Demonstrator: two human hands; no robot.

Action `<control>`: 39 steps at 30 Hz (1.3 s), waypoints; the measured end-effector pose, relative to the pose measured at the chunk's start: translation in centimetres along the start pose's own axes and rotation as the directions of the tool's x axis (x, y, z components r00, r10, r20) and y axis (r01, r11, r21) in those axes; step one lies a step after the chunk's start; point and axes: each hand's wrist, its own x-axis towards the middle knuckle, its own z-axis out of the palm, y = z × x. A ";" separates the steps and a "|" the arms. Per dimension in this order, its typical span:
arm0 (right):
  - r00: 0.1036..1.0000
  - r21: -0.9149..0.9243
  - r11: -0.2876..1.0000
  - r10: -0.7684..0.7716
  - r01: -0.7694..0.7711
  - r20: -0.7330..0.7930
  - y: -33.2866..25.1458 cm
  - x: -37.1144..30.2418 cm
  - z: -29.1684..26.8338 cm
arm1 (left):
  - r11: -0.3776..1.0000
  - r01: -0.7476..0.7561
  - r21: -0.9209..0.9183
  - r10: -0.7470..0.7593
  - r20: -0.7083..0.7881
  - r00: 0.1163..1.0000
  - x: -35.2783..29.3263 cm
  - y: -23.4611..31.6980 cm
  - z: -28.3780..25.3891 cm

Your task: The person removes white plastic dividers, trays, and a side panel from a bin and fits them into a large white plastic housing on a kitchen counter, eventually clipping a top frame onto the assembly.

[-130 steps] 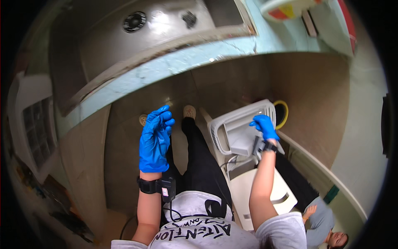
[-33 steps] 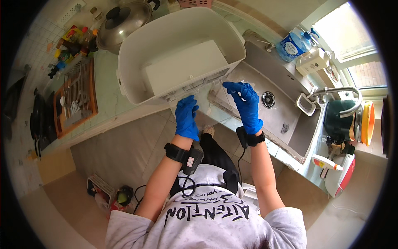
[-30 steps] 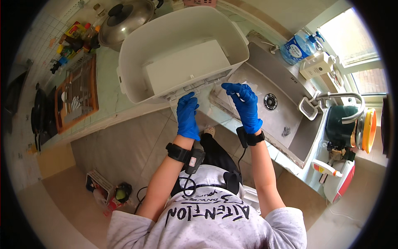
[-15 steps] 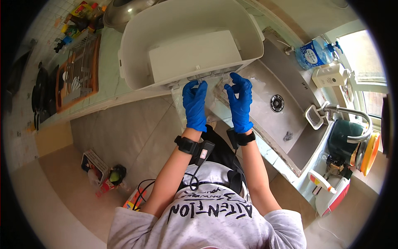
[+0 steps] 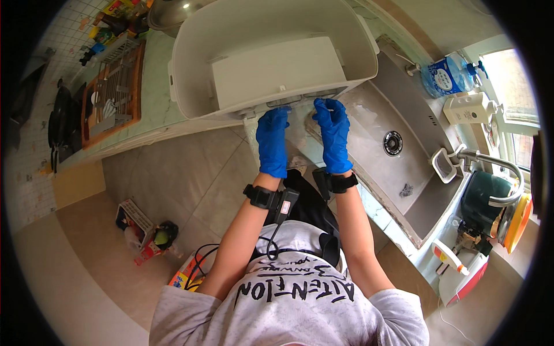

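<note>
A large off-white plastic tub (image 5: 196, 63) stands on the counter ahead of me, its open side showing a flat pale panel inside. Both hands wear blue gloves and reach the tub's near lower edge. My left hand (image 5: 271, 138) has its fingers curled together just under that rim. My right hand (image 5: 333, 130) is a short way to the right, fingers bent inward and closed at the same edge. Whatever the fingertips grip is hidden or too small to name. A clear, plastic-like sheet (image 5: 297, 131) shows between and beside the hands, below the tub.
A steel sink (image 5: 369, 124) with a faucet (image 5: 485, 158) lies to the right. Beyond it stand a blue-labelled bottle (image 5: 444, 78) and a white pump bottle (image 5: 467, 108). At the left sits a wooden-edged dish rack (image 5: 115, 95). A small box (image 5: 135, 222) rests on the floor.
The view has shifted slightly, moving the tub and sink a little right in the picture. My right hand's fingers, spread somewhat before, have curled closer together at the tub's edge.
</note>
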 end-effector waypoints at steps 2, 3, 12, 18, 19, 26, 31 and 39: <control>0.998 -0.002 0.999 -0.044 0.044 0.034 0.4 0.1 -0.4 | 0.999 -0.047 0.021 0.048 -0.033 0.998 -0.6 0.4 0.1; 0.994 -0.005 0.996 -0.088 0.089 0.072 0.4 0.0 -0.5 | 0.999 -0.045 0.021 0.046 -0.035 0.998 -0.6 0.5 0.2; 0.988 0.077 0.985 -0.152 0.154 -0.034 1.1 0.7 1.2 | 0.991 0.063 -0.121 -0.070 -0.054 0.996 1.2 0.1 0.3; 0.975 -0.193 0.961 -0.214 0.200 -0.052 2.0 2.0 1.0 | 0.984 -0.176 -0.030 0.170 -0.150 0.974 -0.1 -0.1 0.3; 0.976 -0.193 0.961 -0.213 0.199 -0.052 2.0 2.2 1.0 | 0.999 -0.038 0.029 0.041 -0.120 0.992 0.0 0.0 0.0; 0.967 -0.156 0.956 -0.253 0.249 -0.011 2.2 2.7 0.9 | 0.964 0.262 0.044 -0.262 -0.008 0.965 1.6 0.9 1.3; 0.988 -0.177 0.975 -0.143 0.132 -0.052 0.5 0.9 1.1 | 0.992 0.023 -0.127 -0.019 0.035 0.999 0.9 -0.9 1.2; 0.992 -0.146 0.982 -0.121 0.123 0.022 -1.5 -1.7 -1.4 | 0.993 0.026 -0.116 -0.015 0.092 0.996 0.1 -0.4 1.6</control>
